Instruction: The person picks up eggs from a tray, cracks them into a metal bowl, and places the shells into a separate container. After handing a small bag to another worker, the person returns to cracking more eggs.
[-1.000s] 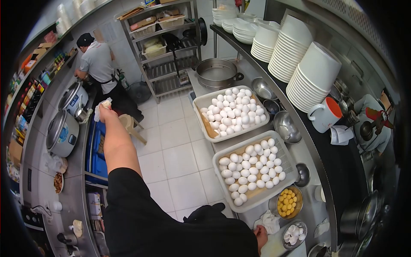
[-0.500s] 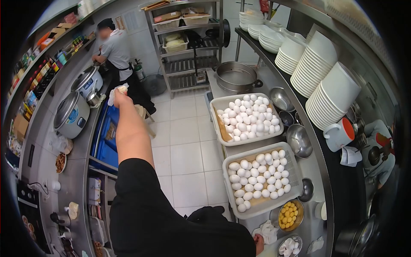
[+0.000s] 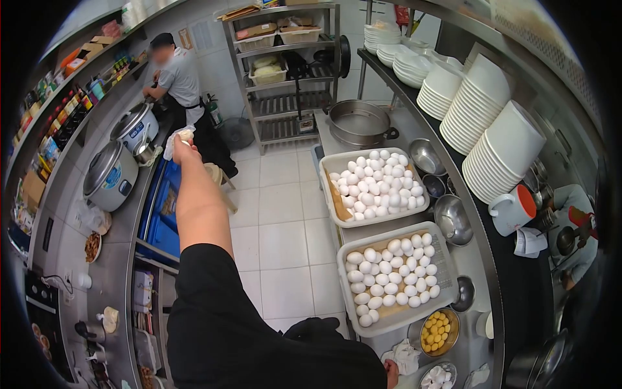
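My left arm reaches far out to the left. My left hand (image 3: 186, 152) is closed around a crumpled white wrap (image 3: 170, 146), paper or cloth, with a pale yellowish lump showing at its top. At the bottom edge, my right hand (image 3: 391, 373) is only partly in view, beside a white cloth (image 3: 405, 356); its fingers are mostly hidden. Near it stand a metal bowl of egg yolks (image 3: 435, 332) and a bowl of white eggshells (image 3: 438, 376). Beyond them, a near tray (image 3: 387, 322) and a far tray (image 3: 327, 194) hold many white eggs.
On the left counter stand two rice cookers (image 3: 110, 175), (image 3: 136, 123), above blue bins (image 3: 165, 227). A co-worker (image 3: 180, 78) stands at the far left. Stacked white bowls (image 3: 499, 149) and an orange-lined jug (image 3: 512, 211) line the right shelf. A metal rack (image 3: 291, 104) stands at the back.
The view has shifted slightly, so the scene sits a little lower. My left hand stays outstretched with the white wrap. The co-worker's head and arms have moved slightly.
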A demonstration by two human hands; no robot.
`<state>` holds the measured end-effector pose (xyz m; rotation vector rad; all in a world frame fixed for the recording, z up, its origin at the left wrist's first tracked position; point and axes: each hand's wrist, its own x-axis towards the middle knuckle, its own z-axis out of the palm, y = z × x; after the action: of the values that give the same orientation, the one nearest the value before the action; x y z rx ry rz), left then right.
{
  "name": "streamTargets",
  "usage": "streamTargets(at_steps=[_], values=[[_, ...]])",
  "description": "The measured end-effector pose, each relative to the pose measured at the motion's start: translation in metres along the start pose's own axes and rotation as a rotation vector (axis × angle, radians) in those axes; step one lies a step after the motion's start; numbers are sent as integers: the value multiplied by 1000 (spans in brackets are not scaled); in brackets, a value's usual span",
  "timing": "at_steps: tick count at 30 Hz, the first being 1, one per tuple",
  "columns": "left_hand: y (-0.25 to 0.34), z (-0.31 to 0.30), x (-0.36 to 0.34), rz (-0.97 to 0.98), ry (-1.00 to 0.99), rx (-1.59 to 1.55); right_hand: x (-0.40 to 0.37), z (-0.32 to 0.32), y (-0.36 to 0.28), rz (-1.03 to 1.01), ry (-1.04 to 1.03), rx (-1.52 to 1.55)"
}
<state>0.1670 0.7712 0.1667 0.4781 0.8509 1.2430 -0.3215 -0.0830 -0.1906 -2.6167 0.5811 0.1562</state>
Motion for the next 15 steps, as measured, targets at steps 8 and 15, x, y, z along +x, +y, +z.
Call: streamTargets(at_steps=[8,15], values=[[1,7,-12,9,-28,-20,-2,-4,1,-2,3,16],[-2,12,-12,-29,-30,28,-3,-10,-11,36,9,-2]])
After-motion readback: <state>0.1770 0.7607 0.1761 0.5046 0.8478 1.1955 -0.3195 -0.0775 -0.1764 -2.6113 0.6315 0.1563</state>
